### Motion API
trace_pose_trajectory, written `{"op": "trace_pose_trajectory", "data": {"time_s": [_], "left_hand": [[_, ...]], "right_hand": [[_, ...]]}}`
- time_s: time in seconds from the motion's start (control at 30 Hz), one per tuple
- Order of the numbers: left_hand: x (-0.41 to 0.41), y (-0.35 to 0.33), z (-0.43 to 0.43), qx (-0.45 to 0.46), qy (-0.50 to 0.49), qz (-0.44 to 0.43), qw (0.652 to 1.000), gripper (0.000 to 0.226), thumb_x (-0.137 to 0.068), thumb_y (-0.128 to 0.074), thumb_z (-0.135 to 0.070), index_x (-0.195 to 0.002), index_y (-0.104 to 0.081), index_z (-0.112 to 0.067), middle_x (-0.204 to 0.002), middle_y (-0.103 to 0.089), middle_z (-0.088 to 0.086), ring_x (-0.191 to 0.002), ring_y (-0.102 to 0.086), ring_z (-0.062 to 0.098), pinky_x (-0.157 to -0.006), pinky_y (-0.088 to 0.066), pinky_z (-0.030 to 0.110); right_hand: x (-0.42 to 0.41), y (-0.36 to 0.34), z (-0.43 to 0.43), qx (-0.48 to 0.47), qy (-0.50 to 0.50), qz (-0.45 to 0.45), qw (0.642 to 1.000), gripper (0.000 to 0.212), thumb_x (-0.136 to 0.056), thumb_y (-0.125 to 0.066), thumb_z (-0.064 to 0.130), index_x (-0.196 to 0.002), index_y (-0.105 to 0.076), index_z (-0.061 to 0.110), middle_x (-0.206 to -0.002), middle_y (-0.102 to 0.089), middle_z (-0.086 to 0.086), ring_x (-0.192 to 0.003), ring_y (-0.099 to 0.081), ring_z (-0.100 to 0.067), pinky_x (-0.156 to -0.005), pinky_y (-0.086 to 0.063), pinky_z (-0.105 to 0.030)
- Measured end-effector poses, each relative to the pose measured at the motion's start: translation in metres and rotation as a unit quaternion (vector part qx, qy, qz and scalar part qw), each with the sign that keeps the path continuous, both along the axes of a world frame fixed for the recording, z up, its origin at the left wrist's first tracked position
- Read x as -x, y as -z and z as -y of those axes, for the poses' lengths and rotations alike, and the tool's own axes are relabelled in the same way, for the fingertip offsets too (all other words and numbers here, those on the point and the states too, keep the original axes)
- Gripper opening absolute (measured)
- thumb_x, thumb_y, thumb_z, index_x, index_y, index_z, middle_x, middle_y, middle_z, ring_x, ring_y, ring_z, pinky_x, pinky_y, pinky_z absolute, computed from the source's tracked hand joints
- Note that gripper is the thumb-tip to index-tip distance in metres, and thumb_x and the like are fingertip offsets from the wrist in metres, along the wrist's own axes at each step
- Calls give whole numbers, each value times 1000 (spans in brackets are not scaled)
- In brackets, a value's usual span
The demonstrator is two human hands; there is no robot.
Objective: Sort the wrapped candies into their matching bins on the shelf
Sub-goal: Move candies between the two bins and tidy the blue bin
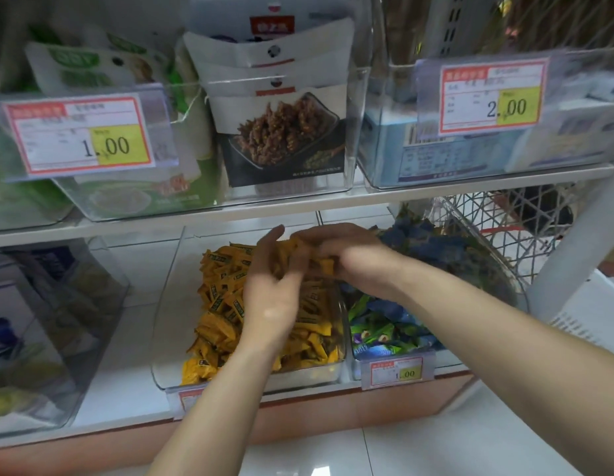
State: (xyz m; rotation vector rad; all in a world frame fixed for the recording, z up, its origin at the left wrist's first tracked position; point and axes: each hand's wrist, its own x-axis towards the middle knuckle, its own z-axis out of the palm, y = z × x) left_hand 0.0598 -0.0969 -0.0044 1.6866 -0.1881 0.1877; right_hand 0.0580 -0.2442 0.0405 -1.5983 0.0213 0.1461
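Observation:
A clear bin [168,338] on the lower shelf is piled with yellow wrapped candies [219,304]. Both hands hover over its back half. My left hand [274,290] is palm up with fingers loosely cupped under a bunch of yellow candies. My right hand [343,249] comes from the right, fingers curled over the same bunch of yellow candies [319,264]. To the right, another clear bin [358,364] holds blue and green wrapped candies [384,324], partly hidden by my right forearm.
A white wire basket [498,221] with more blue candies sits behind the right bin. The upper shelf [298,204] carries clear bins of snack packets with price tags 1.00 and 2.00. A clear bin [102,304] of packets stands at lower left.

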Motion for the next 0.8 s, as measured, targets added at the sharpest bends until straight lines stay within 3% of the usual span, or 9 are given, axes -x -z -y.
{"op": "trace_pose_trajectory", "data": {"time_s": [0.07,0.17,0.27,0.3,0.4,0.47,0.63,0.73,0.8], "left_hand": [[-5,0,-8,-10,-18,-9,1000,41,-87,-73,-35,-126,-60,-34,-117,-61,-18,-110,-58,-1,-95,-50,27],[-14,4,-24,-77,-40,14,996,36,-86,-74,-29,-119,-60,-34,-109,-58,-26,-102,-57,-5,-80,-42,4],[-20,6,-37,-174,-48,31,983,38,-88,-70,-22,-122,-58,-33,-107,-61,-24,-97,-57,-11,-70,-37,-2],[-22,6,-39,-227,-47,33,972,42,-89,-68,-23,-127,-56,-34,-113,-62,-19,-103,-57,-5,-75,-37,1],[-20,4,-37,-360,-48,71,929,54,-87,-67,-32,-137,-48,-38,-134,-55,-7,-127,-47,18,-97,-40,30],[-15,3,-28,-361,-21,120,925,53,-85,-63,-43,-135,-48,-36,-133,-54,-6,-125,-47,19,-97,-42,33],[8,10,1,-335,134,41,932,60,-75,-49,-78,-128,-33,-55,-111,-43,-32,-100,-40,-10,-77,-31,3],[10,18,6,-340,152,40,927,60,-74,-45,-82,-127,-34,-55,-116,-49,-31,-106,-47,-5,-78,-34,6],[8,20,6,-340,152,43,927,61,-75,-44,-82,-129,-37,-53,-114,-50,-34,-107,-50,-5,-80,-37,9]], "right_hand": [[-2,0,-10,77,-27,17,996,42,-89,-51,-9,-123,-69,5,-120,-70,-13,-113,-65,-29,-104,-50,-45],[-8,-1,-14,143,-66,31,987,35,-90,-64,10,-123,-71,20,-123,-71,3,-111,-65,-12,-99,-48,-27],[-24,4,12,232,-25,80,969,27,-94,-65,22,-119,-72,28,-118,-71,12,-105,-63,3,-90,-44,-14],[-30,7,26,264,14,95,960,22,-94,-64,23,-113,-73,30,-114,-71,14,-102,-63,4,-88,-44,-12],[-47,25,69,343,99,84,930,17,-93,-64,20,-105,-72,29,-105,-67,11,-94,-62,-1,-70,-37,-1],[-63,38,86,394,67,55,915,22,-93,-64,21,-115,-69,25,-113,-66,6,-100,-60,-7,-71,-36,-6],[-98,52,88,487,-117,-33,865,64,-85,-75,41,-141,-50,20,-137,-54,-4,-112,-54,-16,-88,-42,-28],[-111,61,87,511,-148,-67,844,83,-79,-78,50,-148,-40,22,-142,-52,-4,-123,-53,-22,-102,-45,-38],[-114,68,87,540,-156,-50,826,83,-78,-77,53,-149,-41,27,-140,-55,-1,-124,-53,-23,-104,-43,-39]]}}
